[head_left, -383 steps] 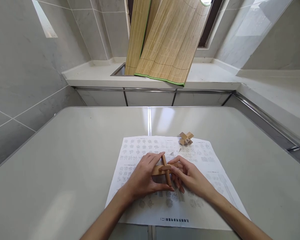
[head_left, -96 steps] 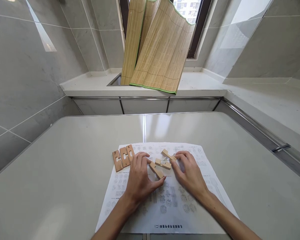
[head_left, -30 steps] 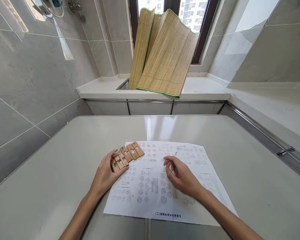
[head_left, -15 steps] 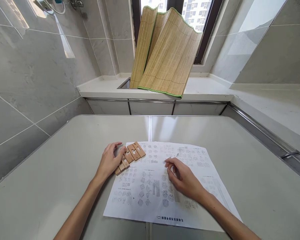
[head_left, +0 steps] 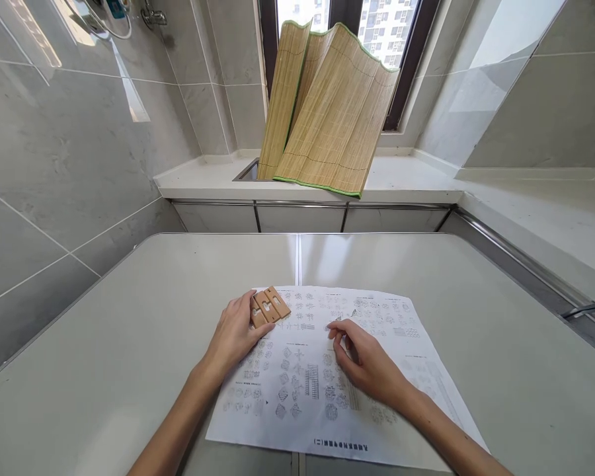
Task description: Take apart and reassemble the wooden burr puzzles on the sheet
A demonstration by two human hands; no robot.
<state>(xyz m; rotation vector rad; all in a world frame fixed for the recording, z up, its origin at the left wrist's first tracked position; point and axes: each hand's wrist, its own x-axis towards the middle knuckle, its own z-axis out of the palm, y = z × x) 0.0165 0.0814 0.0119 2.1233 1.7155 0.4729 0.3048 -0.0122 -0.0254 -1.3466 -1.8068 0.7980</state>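
Observation:
My left hand (head_left: 235, 330) is wrapped over a slanting row of flat notched wooden puzzle pieces (head_left: 277, 302). Its thumb lies along the near side, its fingers along the far side. Several pieces stick out beyond the hand, showing cut-out slots; the others are hidden under it. The row lies on the top left corner of a large white printed sheet (head_left: 297, 423) covered in small diagrams, upside down from here. My right hand (head_left: 359, 354) rests on the middle right of the sheet, fingers loosely curled and thumb a little apart, with nothing visible between them.
Under the sheet is a pale tabletop (head_left: 104, 350) with a seam (head_left: 297, 258) down its middle. Behind it, a bamboo mat (head_left: 337, 119) leans against the window on a white ledge (head_left: 203, 175). Grey tiled walls (head_left: 79, 145) and a metal rail (head_left: 515, 261) flank the table.
My left hand has shifted slightly right and closed around the row, covering the nearer pieces that showed before. My right hand stays in the same place. The view has tilted up a little.

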